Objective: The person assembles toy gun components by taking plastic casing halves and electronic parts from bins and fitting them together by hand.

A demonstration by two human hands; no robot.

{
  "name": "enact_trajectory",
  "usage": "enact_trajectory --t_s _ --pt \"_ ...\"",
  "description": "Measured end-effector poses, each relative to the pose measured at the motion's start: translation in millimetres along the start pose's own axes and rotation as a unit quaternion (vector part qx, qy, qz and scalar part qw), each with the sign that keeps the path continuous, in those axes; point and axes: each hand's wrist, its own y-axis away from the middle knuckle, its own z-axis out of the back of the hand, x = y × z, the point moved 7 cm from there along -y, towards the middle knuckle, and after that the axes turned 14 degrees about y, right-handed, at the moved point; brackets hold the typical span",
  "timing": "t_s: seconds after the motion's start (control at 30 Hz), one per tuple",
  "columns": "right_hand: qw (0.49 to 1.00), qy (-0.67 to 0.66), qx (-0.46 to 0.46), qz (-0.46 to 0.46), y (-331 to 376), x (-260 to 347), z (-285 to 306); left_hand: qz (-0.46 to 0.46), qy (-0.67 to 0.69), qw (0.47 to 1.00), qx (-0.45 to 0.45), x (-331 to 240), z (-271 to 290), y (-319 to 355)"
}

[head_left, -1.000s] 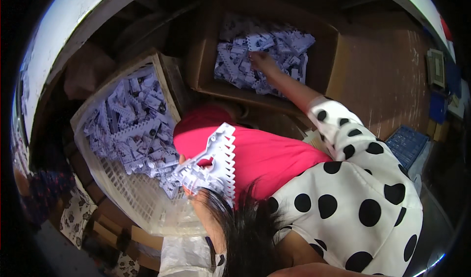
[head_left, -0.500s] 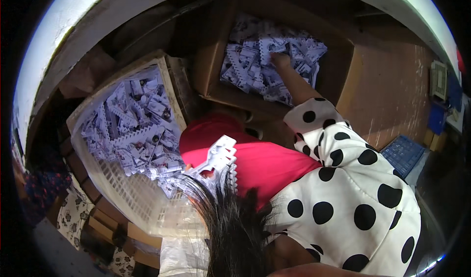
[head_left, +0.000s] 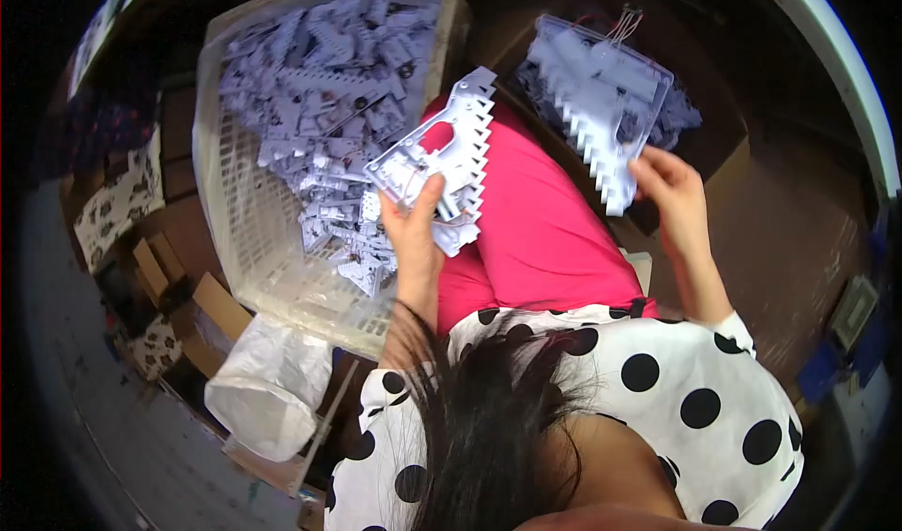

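In my left hand (head_left: 413, 235) is a white plastic shell (head_left: 463, 122) with a saw-toothed edge and an oval opening, held between thumb and fingers above my lap. A second white piece shows just under it; whether the two are joined I cannot tell. Small inner parts sit in the shell near my thumb. My right hand (head_left: 675, 191) pinches the narrow lower end of another toothed white shell (head_left: 601, 85), lifted above the cardboard box (head_left: 728, 169). Thin red and white wires (head_left: 620, 28) stick out at its far end.
A pale lattice basket (head_left: 214, 146), heaped with similar white pieces (head_left: 324, 89), stands to my left. More pieces lie in the dark box on the right. A white sack (head_left: 268, 390) and opened cartons (head_left: 221, 315) are at the lower left. A grey device (head_left: 853, 315) lies far right.
My right hand has come up out of the box with a toothed shell in it. My left hand, still holding its shell, is now in plain view. The whole view has shifted.
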Motion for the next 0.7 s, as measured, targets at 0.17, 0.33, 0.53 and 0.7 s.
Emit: enact_trajectory --t_s 0.17,0.33,0.53,0.7 --pt "0.981 -0.073 0.175 -0.029 62.2 38.5 -76.8 0.006 0.136 0.990 0.042 -1.9 3.3 15.4" --pt "0.979 -0.063 0.195 -0.013 70.5 9.3 -134.3 0.022 0.262 0.947 0.186 -5.1 9.9 30.3" --pt "0.974 0.000 0.224 0.028 69.3 14.7 -172.4 0.052 0.173 0.983 0.022 8.4 34.3 23.5" --pt "0.980 -0.033 0.176 0.085 48.3 31.4 -177.3 -0.002 0.201 0.980 0.011 -13.6 77.2 -52.2"
